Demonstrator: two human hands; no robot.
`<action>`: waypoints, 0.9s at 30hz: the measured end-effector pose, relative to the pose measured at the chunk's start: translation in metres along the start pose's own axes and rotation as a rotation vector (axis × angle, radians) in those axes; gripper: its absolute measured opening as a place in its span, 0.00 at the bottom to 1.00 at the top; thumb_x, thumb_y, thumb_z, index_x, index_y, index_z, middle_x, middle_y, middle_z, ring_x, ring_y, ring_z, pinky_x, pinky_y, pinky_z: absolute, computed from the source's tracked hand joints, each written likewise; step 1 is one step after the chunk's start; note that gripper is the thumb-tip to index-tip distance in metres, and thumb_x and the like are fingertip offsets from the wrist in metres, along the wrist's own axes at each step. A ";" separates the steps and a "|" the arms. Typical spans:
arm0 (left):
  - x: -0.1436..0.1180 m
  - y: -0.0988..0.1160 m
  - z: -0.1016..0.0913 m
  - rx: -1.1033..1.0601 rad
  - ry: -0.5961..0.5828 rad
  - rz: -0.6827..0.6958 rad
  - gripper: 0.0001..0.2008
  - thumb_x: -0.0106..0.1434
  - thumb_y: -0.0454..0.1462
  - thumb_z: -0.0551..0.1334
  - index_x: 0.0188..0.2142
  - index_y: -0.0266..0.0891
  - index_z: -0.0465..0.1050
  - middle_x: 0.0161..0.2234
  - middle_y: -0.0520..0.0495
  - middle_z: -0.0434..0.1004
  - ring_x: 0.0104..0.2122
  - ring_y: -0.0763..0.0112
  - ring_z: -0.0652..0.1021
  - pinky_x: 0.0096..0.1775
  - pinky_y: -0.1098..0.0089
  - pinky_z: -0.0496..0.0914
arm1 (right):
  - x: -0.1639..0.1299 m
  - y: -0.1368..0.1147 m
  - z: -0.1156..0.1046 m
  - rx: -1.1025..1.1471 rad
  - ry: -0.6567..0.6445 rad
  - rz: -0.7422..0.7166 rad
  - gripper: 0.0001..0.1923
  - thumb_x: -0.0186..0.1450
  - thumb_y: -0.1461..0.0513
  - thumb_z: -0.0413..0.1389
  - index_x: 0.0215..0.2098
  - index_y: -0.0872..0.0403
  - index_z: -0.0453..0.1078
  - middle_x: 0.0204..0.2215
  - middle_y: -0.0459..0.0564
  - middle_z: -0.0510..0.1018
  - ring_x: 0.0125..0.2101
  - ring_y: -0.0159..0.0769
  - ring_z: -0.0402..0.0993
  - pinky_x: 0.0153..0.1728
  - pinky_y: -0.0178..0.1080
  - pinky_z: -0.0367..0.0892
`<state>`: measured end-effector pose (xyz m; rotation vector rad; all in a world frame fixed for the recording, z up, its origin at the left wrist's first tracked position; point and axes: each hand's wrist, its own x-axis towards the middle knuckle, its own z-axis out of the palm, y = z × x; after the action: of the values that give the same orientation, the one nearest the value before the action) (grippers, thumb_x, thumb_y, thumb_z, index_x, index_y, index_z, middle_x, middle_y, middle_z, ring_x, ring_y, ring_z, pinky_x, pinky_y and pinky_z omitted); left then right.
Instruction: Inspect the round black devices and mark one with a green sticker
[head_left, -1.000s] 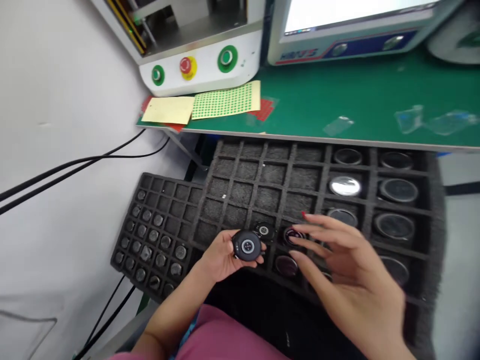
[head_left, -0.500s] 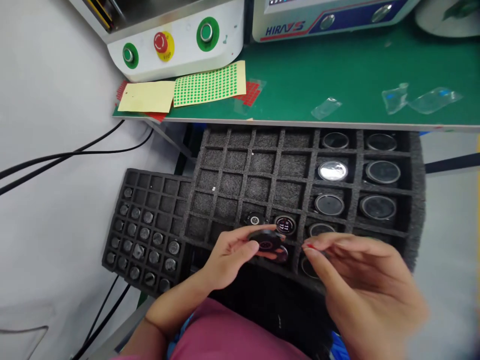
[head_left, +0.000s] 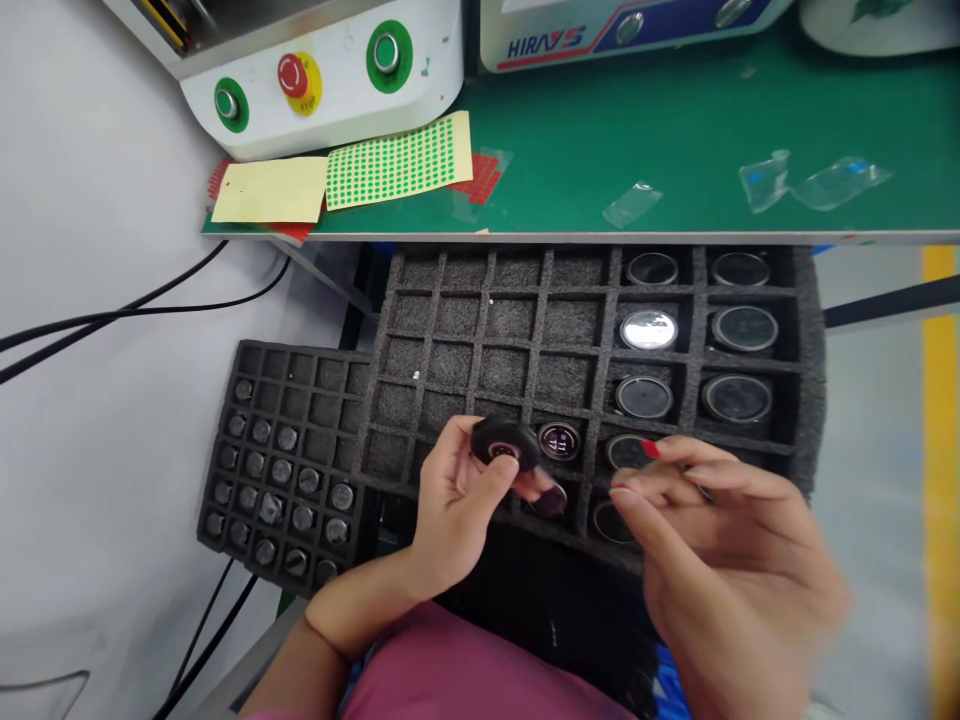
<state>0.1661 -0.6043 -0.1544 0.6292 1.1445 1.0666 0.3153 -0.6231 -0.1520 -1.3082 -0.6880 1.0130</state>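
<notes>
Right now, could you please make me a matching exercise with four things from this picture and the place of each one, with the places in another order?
Things:
1. round black part
2. green dot sticker sheet
3. red stop button
4. small foam tray

Places:
A. on the white machine panel, between two green buttons
B. in the left hand
C. left of the large foam tray
D. flat on the green bench

Pairs: 1-B, 2-D, 3-A, 4-C
</notes>
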 end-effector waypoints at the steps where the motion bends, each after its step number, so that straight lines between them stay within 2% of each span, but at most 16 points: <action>1: 0.000 -0.001 0.001 -0.063 -0.034 -0.068 0.14 0.60 0.46 0.69 0.36 0.40 0.68 0.31 0.53 0.75 0.26 0.76 0.76 0.31 0.74 0.70 | 0.000 0.000 0.000 -0.001 0.020 -0.002 0.15 0.56 0.71 0.65 0.36 0.49 0.70 0.40 0.45 0.74 0.30 0.26 0.72 0.40 0.32 0.74; 4: 0.002 -0.001 0.004 -0.117 -0.114 -0.159 0.16 0.61 0.47 0.67 0.36 0.39 0.67 0.33 0.48 0.80 0.27 0.74 0.77 0.32 0.73 0.70 | 0.000 -0.001 -0.001 0.000 0.029 -0.026 0.17 0.52 0.71 0.68 0.34 0.50 0.70 0.38 0.46 0.75 0.33 0.29 0.74 0.39 0.32 0.74; 8: 0.001 -0.003 0.005 -0.033 -0.132 -0.146 0.19 0.63 0.50 0.64 0.36 0.33 0.75 0.30 0.41 0.81 0.21 0.78 0.67 0.26 0.75 0.63 | 0.001 0.000 0.000 0.008 0.015 -0.014 0.18 0.49 0.72 0.69 0.34 0.51 0.71 0.38 0.46 0.77 0.34 0.29 0.75 0.38 0.31 0.74; 12: -0.001 -0.005 0.004 -0.091 -0.220 -0.178 0.27 0.64 0.55 0.60 0.43 0.32 0.80 0.34 0.37 0.82 0.24 0.72 0.73 0.29 0.70 0.69 | 0.001 -0.001 0.001 0.017 0.019 -0.005 0.19 0.48 0.72 0.69 0.33 0.50 0.72 0.38 0.46 0.77 0.37 0.30 0.76 0.40 0.30 0.74; 15: -0.002 -0.004 0.003 -0.045 -0.309 -0.097 0.27 0.67 0.55 0.57 0.45 0.34 0.81 0.40 0.35 0.82 0.28 0.69 0.76 0.35 0.65 0.74 | 0.000 -0.005 0.002 0.013 0.012 -0.026 0.19 0.48 0.72 0.68 0.34 0.49 0.72 0.38 0.46 0.77 0.36 0.30 0.77 0.40 0.31 0.75; 19: -0.002 0.000 0.000 -0.054 -0.448 -0.004 0.22 0.65 0.49 0.63 0.55 0.46 0.76 0.52 0.38 0.76 0.32 0.72 0.78 0.33 0.70 0.76 | -0.001 -0.008 0.000 0.040 0.014 0.012 0.18 0.50 0.72 0.68 0.33 0.50 0.71 0.39 0.46 0.77 0.35 0.30 0.78 0.41 0.31 0.76; 22: 0.002 0.002 -0.002 -0.096 -0.515 0.024 0.27 0.57 0.45 0.72 0.57 0.53 0.74 0.49 0.44 0.74 0.31 0.74 0.79 0.33 0.72 0.77 | -0.002 -0.008 -0.004 0.091 -0.007 0.097 0.17 0.51 0.72 0.68 0.34 0.50 0.71 0.37 0.44 0.76 0.30 0.27 0.79 0.39 0.29 0.76; 25: 0.006 0.001 -0.006 -0.078 -0.548 0.064 0.30 0.52 0.43 0.75 0.55 0.52 0.76 0.45 0.47 0.75 0.32 0.74 0.79 0.36 0.73 0.76 | -0.002 -0.007 -0.007 0.120 -0.046 0.105 0.16 0.53 0.72 0.67 0.35 0.51 0.70 0.38 0.44 0.76 0.28 0.26 0.79 0.37 0.29 0.76; 27: 0.008 0.001 -0.008 0.008 -0.556 0.154 0.31 0.51 0.44 0.76 0.55 0.49 0.76 0.45 0.45 0.78 0.39 0.68 0.80 0.41 0.71 0.76 | -0.002 -0.006 -0.006 0.105 -0.066 0.052 0.16 0.55 0.73 0.65 0.36 0.51 0.70 0.38 0.44 0.75 0.30 0.26 0.79 0.40 0.30 0.76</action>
<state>0.1582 -0.5979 -0.1594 0.9602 0.6234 0.9323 0.3207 -0.6273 -0.1469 -1.2114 -0.6446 1.1240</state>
